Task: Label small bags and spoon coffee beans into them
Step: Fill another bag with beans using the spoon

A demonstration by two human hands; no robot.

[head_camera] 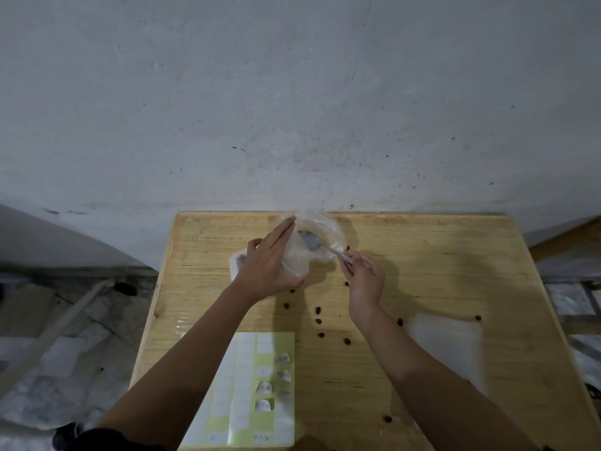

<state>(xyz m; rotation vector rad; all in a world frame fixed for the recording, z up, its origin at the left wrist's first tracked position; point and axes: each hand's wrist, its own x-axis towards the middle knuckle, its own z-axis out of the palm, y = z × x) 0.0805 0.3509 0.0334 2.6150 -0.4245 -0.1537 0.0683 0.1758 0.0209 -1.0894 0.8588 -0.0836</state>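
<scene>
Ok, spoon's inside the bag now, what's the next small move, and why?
Probably tip the spoon slowly to empty it inside the bag: its bowl sits within the mouth, the left hand steadies the side, the right hand pinches the handle, and loose beans dot the table.

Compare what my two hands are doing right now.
The left hand lies with straight fingers against the clear bag; the right hand pinches the spoon handle in a fingertip grip. The left hand reaches farther forward than the right hand. Both work on the same bag, the spoon's bowl inside it.
</scene>
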